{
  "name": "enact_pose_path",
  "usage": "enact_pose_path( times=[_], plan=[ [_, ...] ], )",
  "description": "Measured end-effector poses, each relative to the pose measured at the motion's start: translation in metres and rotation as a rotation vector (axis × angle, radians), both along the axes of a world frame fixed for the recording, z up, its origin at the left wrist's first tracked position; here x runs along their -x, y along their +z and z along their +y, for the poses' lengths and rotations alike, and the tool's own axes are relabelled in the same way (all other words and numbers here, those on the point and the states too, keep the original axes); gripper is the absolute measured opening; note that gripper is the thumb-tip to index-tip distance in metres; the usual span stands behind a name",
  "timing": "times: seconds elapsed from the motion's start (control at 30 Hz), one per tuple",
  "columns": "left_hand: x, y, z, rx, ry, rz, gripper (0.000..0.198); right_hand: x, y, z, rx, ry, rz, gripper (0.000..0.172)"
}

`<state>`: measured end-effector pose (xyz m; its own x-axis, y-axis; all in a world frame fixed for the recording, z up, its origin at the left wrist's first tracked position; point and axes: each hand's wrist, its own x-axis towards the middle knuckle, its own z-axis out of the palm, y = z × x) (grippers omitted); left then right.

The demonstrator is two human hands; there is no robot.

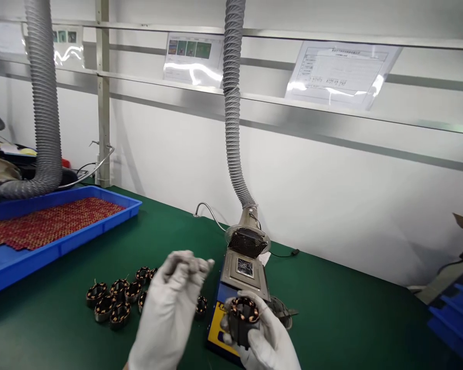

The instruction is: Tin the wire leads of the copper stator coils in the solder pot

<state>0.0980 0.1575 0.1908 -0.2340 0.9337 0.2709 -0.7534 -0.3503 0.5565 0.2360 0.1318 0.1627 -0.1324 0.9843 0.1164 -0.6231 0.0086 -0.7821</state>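
Note:
In a white glove, my right hand [268, 331] grips a motor stator [244, 321], a dark ring with copper windings showing at its top. It is held just in front of a blue and yellow solder pot [245, 275], whose metal top has a square opening with a shiny silvery surface. My left hand [179, 288], also gloved, is raised to the left of the pot with its fingers pinched together. Whatever it may hold is too small to make out. Several more stators [119, 303] stand on the bench left of my left hand, partly hidden by it.
A blue tray [61, 249] of red and tan parts lies on the green bench [170, 234] at left. A grey extraction hose [233, 103] comes down behind the pot; another hose [44, 103] hangs at left. Blue bins [457, 313] stand at the right edge.

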Motion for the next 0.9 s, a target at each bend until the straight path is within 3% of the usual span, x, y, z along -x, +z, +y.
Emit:
enact_pose_path(
  times=[0.07, 0.17, 0.23, 0.33, 0.5, 0.57, 0.63, 0.7, 0.77, 0.9],
  plan=[
    [0.01, 0.004, -0.001, -0.002, 0.036, 0.066, 0.017, -0.002, 0.0, 0.001, -0.001, -0.014, 0.021, 0.043],
    [0.01, 0.008, -0.005, 0.01, -0.243, 0.497, 0.022, -0.002, 0.003, 0.002, -0.015, -0.047, 0.02, 0.041],
    [0.001, 0.008, -0.008, 0.004, -0.369, 0.596, 0.021, 0.001, 0.004, 0.001, -0.023, -0.072, 0.007, 0.041],
    [-0.011, 0.002, -0.008, -0.048, -0.286, 0.511, 0.004, 0.007, 0.004, 0.0, -0.056, -0.133, -0.023, 0.043],
    [0.001, -0.005, -0.004, -0.071, -0.096, 0.348, 0.012, 0.013, 0.006, -0.002, -0.019, -0.167, -0.067, 0.043],
    [0.007, -0.001, -0.002, -0.005, -0.152, 0.389, 0.022, 0.012, 0.006, -0.002, 0.018, -0.17, -0.035, 0.043],
    [0.005, 0.003, -0.002, 0.001, -0.323, 0.486, 0.033, 0.012, 0.006, -0.001, 0.023, -0.173, -0.01, 0.043],
    [-0.004, 0.007, -0.003, -0.004, -0.406, 0.519, 0.02, 0.014, 0.005, -0.001, 0.014, -0.185, -0.007, 0.044],
    [-0.013, 0.007, -0.005, 0.012, -0.339, 0.475, 0.006, 0.017, 0.004, -0.001, -0.001, -0.21, -0.023, 0.045],
    [-0.009, 0.005, -0.008, 0.041, -0.108, 0.436, 0.005, 0.018, 0.005, -0.004, -0.042, -0.202, -0.104, 0.049]
  ],
)
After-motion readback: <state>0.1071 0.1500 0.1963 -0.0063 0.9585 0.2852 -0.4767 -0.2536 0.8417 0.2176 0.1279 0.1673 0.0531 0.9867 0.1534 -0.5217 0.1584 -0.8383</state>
